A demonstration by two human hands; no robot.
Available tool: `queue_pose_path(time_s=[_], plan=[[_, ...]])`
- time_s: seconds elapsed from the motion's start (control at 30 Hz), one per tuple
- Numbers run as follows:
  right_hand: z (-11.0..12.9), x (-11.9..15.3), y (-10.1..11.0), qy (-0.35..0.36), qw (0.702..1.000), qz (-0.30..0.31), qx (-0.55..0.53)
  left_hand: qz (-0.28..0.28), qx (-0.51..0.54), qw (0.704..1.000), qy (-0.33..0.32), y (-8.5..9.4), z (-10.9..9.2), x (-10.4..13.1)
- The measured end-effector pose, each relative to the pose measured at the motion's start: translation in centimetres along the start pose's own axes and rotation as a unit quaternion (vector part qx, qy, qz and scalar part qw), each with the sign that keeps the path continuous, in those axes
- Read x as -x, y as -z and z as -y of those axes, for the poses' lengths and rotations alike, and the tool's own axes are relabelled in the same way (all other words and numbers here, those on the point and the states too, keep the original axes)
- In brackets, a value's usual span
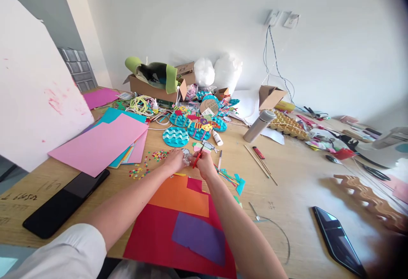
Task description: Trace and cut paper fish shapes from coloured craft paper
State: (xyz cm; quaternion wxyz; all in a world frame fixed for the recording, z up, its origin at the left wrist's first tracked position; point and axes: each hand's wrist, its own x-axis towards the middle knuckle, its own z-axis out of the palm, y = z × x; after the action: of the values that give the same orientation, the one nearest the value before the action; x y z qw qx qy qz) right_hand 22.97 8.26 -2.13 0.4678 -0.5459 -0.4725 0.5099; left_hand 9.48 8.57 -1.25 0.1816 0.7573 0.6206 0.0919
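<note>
My right hand (205,162) is closed around a pair of red-handled scissors (197,158), their blades pointing away from me. Close beside it, my left hand (175,161) pinches a small pale paper piece (186,155) with dark outlines, near the scissors. Both hands are just above the table, beyond an orange sheet (181,197) that lies on a larger red sheet (149,232). A purple paper piece (200,236) rests nearer to me on the red one. Small coloured paper bits (159,155) are scattered left of my left hand. A pen (219,160) lies right of my right hand.
Turquoise decorated discs (175,136) and a white glue bottle (217,138) sit beyond my hands. Pink sheets (102,143) and a black case (66,202) are at left. A metal flask (259,126), thin sticks (259,164) and a phone (338,240) stand or lie at right.
</note>
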Motion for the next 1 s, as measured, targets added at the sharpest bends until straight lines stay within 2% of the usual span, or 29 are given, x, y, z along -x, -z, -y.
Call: queue_pose_path(time_s=[0.23,0.43,0.63,0.87,1.0], plan=[[-0.1,0.2,0.3,-0.001,1.0,0.003,0.0,0.011,0.07,0.997,0.024,-0.1,-0.1,0.4],[0.1,-0.5,1.1,0.024,0.998,-0.02,0.049,0.041,0.168,0.984,0.032,0.0,1.5,-0.2],[0.0,-1.7,1.5,0.055,0.985,-0.047,0.156,0.05,0.288,0.955,0.056,1.8,2.9,0.9],[0.8,-0.7,1.7,0.078,0.973,-0.063,0.209,-0.009,0.401,0.913,0.076,2.6,3.0,2.9],[1.8,0.8,1.8,0.069,0.982,-0.017,0.175,-0.003,0.444,0.894,0.062,2.8,2.5,3.9]])
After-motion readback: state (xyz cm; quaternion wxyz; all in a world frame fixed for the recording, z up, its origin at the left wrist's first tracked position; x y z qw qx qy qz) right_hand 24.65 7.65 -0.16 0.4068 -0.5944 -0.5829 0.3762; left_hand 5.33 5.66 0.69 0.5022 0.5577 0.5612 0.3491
